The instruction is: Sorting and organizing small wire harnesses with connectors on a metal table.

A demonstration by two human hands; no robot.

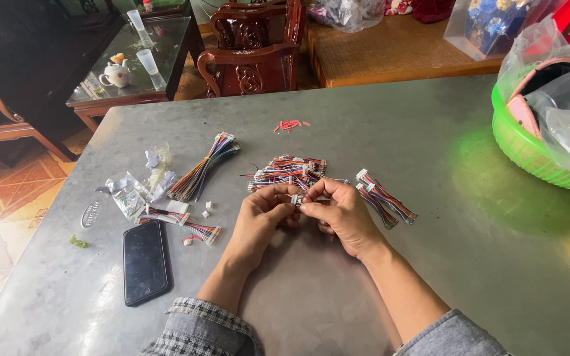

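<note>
Grey metal desk (430, 171), daylit. Behind it stood a carved dark wooden chair (252, 49), a glass-topped coffee table (166, 46) bearing a white teapot (116, 74), and a woven-top wooden bench (390, 46). Floor (1, 198) was patterned orange tile.

One phone (144, 262), one green basket (529, 155), one teapot (116, 75), two plastic cups (147, 60) (on the glass table).

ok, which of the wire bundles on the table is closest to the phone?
The small loose bundle just right of the black phone's top edge, with white connectors at both ends. The long tied bundle and the piles by the hands lie farther up or right.
</note>
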